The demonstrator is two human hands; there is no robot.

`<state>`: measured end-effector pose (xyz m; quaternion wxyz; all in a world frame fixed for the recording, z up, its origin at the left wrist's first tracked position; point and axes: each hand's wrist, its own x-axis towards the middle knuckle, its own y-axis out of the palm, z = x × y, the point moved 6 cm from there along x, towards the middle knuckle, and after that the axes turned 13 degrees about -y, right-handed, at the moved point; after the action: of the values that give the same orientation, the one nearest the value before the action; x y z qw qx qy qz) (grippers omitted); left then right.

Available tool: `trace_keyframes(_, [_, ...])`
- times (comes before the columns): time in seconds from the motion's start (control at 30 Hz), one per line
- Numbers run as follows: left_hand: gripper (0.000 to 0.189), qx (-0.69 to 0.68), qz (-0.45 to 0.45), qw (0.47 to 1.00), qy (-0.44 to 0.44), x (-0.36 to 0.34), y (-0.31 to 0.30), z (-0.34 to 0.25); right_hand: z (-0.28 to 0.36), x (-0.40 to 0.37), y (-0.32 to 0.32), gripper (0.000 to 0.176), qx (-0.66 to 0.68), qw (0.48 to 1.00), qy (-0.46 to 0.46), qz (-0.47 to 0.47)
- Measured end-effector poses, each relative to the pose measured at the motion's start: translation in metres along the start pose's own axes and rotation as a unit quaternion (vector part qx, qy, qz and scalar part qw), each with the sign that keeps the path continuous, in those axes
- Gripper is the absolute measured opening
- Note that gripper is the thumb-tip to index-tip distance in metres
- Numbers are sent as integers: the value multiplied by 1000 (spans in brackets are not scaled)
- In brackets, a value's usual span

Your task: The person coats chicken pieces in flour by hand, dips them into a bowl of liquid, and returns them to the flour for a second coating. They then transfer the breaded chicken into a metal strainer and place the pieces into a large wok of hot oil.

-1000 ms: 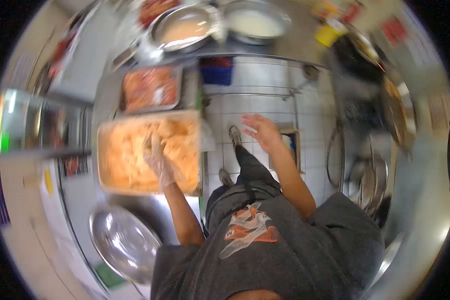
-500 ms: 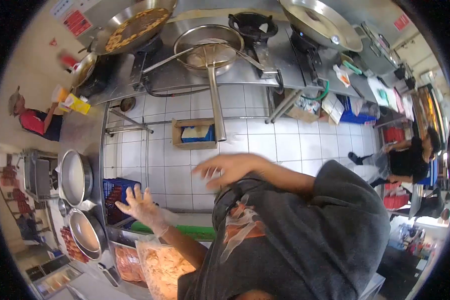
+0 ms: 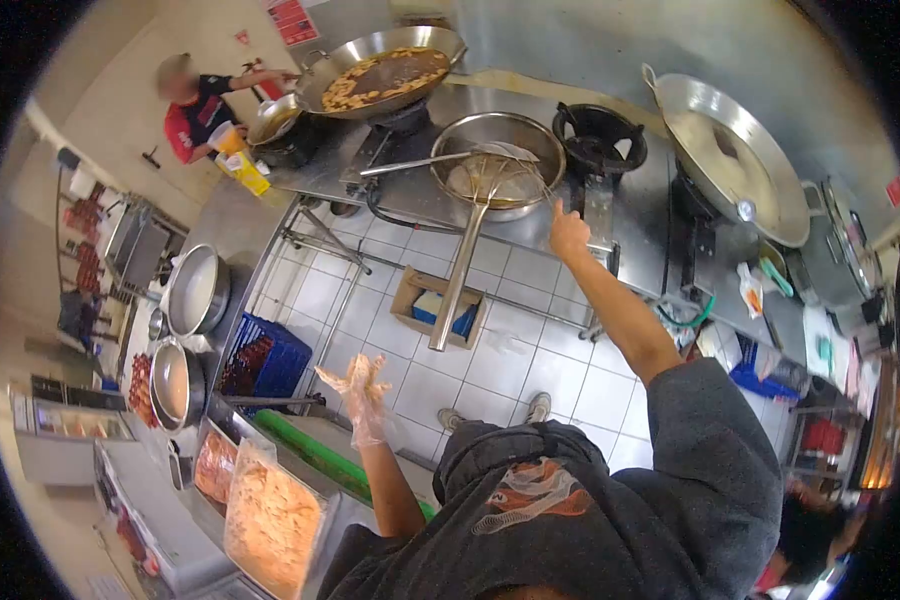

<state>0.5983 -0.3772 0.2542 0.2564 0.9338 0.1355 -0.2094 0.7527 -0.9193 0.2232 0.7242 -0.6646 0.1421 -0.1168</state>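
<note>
My left hand (image 3: 358, 390), in a clear plastic glove, is held up over the floor with its fingers spread and nothing in it. My bare right hand (image 3: 570, 232) reaches to the stove side, its fingers closed at the right rim of a metal bowl (image 3: 515, 213), around the handle end of a long-handled metal utensil (image 3: 546, 186). In the bowl rests a wire strainer (image 3: 492, 185), its thick handle (image 3: 458, 285) sticking out toward me. A second metal handle (image 3: 410, 164) extends left over the rim. What lies under the strainer is hard to make out.
A wok of dark oil with frying pieces (image 3: 385, 80) stands back left; another big wok (image 3: 735, 150) is at right. An empty burner (image 3: 600, 140) sits between. A tray of pale marinated food (image 3: 275, 520) is at lower left. Another person (image 3: 205, 115) stands far left.
My right hand has moved from in front of my body out to the bowl's right side. The view has turned; my left hand stays spread and raised.
</note>
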Motion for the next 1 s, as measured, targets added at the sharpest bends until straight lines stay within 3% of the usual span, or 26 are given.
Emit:
trace_keyframes(0.17, [111,32,-71,997,-27,-36,-9,32,7,3,0,60,-36,996,-85,-1])
trace_keyframes(0.27, [113,34,-70,996,-33,-37,-12,38,3,17,3,57,-52,994,-97,0])
trace_keyframes(0.37, [112,40,-83,994,-53,-17,-17,44,-8,24,-14,56,51,993,-102,-30])
trace_keyframes(0.47, [110,38,-87,991,-90,8,-17,49,-14,-13,-59,57,68,989,-109,-71])
trace_keyframes(0.57, [108,10,-82,992,-92,39,-21,53,-13,-40,-72,61,-4,964,-149,-221])
trace_keyframes(0.67, [107,8,-101,986,-131,63,-23,53,-7,-25,-70,66,85,981,-120,-128])
trace_keyframes(1.0, [103,11,-147,977,-155,125,-60,74,2,-54,-43,54,220,960,-123,-119])
